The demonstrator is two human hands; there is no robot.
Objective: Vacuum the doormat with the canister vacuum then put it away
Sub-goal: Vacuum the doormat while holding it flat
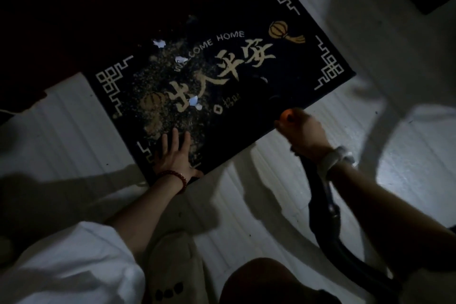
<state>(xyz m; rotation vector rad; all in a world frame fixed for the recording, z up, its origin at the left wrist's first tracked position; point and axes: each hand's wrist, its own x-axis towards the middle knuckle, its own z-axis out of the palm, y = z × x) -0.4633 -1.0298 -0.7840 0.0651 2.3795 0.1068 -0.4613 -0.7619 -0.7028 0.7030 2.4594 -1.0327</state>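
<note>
A black doormat [278, 66] with gold characters and "WELCOME HOME" lies askew on the pale floor. Sandy grit and a few white paper scraps [195, 102] cover its left half. My left hand [174, 153] presses flat on the mat's near corner, fingers straight. My right hand [302, 132] grips the front end of the dark vacuum hose [328, 207] at the mat's near edge. The hose runs back under my right forearm toward the lower right. The nozzle tip is hidden by the hand and the darkness. The canister is out of view.
The room is dim. A white tiled floor [407, 168] surrounds the mat, brightly lit at the right. A dark threshold or door area [61, 20] fills the upper left. My knees [266, 279] are at the bottom of the frame.
</note>
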